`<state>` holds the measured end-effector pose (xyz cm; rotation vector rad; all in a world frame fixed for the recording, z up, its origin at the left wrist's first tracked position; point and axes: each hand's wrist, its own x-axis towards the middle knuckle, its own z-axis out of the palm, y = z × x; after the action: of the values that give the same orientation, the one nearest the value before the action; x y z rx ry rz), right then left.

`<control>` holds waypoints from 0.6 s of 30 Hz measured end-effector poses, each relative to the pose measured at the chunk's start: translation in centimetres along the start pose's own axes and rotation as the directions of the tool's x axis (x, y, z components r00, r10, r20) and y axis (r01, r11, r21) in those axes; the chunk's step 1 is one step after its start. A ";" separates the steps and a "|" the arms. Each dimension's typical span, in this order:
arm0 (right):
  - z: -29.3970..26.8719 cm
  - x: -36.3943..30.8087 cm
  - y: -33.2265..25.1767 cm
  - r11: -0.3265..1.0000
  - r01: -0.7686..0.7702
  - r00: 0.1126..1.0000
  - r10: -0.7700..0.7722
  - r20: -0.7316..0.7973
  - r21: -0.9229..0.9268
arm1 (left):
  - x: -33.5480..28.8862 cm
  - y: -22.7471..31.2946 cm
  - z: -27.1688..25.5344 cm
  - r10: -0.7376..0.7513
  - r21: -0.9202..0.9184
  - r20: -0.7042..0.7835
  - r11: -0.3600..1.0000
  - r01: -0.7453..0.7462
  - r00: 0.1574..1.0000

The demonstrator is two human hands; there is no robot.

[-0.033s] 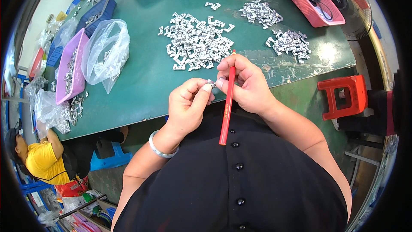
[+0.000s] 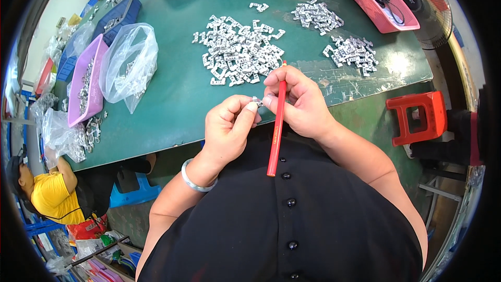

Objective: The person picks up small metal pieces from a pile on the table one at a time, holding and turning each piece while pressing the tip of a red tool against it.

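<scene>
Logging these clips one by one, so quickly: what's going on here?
A person's left hand pinches a small metal-looking part near the edge of a green table. The right hand holds a red pen-like stick, its thumb close beside that part. Beyond both hands lies a large pile of silvery pieces, with a farther small pile and a nearer small pile to its right.
</scene>
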<state>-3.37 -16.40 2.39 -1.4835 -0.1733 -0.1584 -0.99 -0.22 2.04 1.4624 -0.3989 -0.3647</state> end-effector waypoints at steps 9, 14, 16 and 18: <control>-0.3 -0.1 0.2 0.990 -0.061 0.998 0.065 -0.027 0.126 | 0.0 0.2 0.1 -0.044 -0.009 -0.015 0.999 0.043 0.999; -0.5 0.0 0.4 0.987 -0.083 0.995 0.089 -0.038 0.136 | 0.1 0.2 -0.1 -0.048 -0.029 -0.023 0.998 0.047 0.999; -0.6 0.0 0.4 0.988 -0.070 0.997 0.075 -0.036 0.140 | 0.2 0.4 0.0 -0.058 -0.034 -0.031 0.998 0.057 0.998; -0.8 0.0 0.3 0.983 -0.087 0.996 0.089 -0.006 0.161 | 0.2 0.5 0.0 -0.066 -0.039 -0.038 0.997 0.064 0.997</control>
<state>-3.34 -17.17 2.06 -1.3268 -0.1069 -0.0813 -0.86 -0.30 2.50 1.4463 -0.3117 -0.3926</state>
